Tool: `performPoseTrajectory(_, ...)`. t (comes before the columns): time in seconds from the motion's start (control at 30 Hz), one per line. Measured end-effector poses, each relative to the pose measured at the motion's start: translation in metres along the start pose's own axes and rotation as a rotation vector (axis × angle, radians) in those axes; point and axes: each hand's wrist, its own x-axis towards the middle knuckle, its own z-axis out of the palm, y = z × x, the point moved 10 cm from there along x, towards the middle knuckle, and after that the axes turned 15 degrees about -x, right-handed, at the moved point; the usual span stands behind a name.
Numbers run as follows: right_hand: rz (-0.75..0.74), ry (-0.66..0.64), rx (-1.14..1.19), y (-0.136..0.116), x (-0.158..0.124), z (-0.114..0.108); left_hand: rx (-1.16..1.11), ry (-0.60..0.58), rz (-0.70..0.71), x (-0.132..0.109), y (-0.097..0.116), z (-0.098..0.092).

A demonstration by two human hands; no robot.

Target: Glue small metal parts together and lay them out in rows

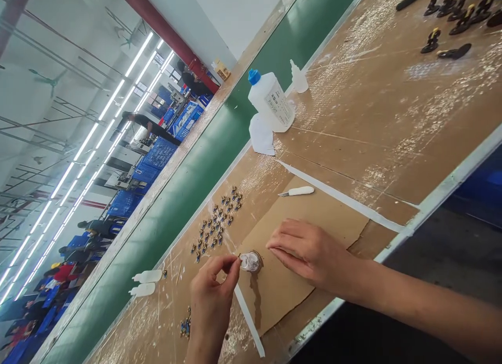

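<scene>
My left hand [214, 288] is closed in a pinch, thumb against forefinger, right at the edge of a small clear cup [251, 261] with whitish contents. A tiny dark tip shows at those fingertips, too small to name. On the other side of the cup, my right hand [304, 249] has its fingers drawn together over the cardboard sheet [270, 296]. Whatever it may hold is hidden. Beyond the hands lies a white-handled craft knife [297, 191]. Several small dark blue and gold figures [215, 223] stand in rows past the cup, with more [185, 322] beside my left wrist.
A large white bottle with a blue cap [271, 102] and a small dropper bottle [298, 77] stand at the back. Two more dropper bottles [147, 283] lie at the left. Dark figurines [458, 11] occupy the far right. A green ledge [172, 196] borders the table; people work beyond.
</scene>
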Motion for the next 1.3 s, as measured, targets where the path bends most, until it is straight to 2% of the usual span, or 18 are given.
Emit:
performPoseTrajectory(0.6, -0.009, 0.077, 0.008, -0.003, 0.003, -0.012, 0.026, 0.006, -0.010, 0.002, 0.007, 0.000)
performPoseTrajectory(0.67, -0.012, 0.090, 0.018, -0.003, 0.003, -0.014, 0.008, 0.027, -0.028, -0.003, 0.009, -0.006)
performPoseTrajectory(0.73, -0.004, 0.089, 0.021, -0.002, 0.003, -0.015, -0.012, 0.128, -0.074, -0.015, 0.005, -0.024)
performPoseTrajectory(0.8, -0.002, 0.096, 0.029, -0.001, 0.002, -0.017, -0.032, 0.284, -0.147, -0.036, -0.007, -0.046)
performPoseTrajectory(0.87, -0.007, 0.105, 0.044, -0.002, 0.001, -0.018, -0.070, 0.423, -0.238, -0.064, -0.031, -0.063)
performPoseTrajectory(0.97, -0.019, 0.111, 0.074, -0.002, 0.000, -0.019, -0.188, 0.598, -0.344, -0.110, -0.079, -0.072)
performPoseTrajectory(1.03, -0.031, 0.104, 0.086, -0.003, -0.001, -0.017, -0.269, 0.684, -0.383, -0.137, -0.108, -0.069)
performPoseTrajectory(1.13, -0.053, 0.078, 0.078, -0.005, -0.003, -0.013, -0.297, 0.709, -0.436, -0.162, -0.136, -0.059)
performPoseTrajectory(1.3, -0.074, 0.050, 0.034, -0.007, -0.005, -0.010, -0.243, 0.634, -0.510, -0.168, -0.143, -0.052)
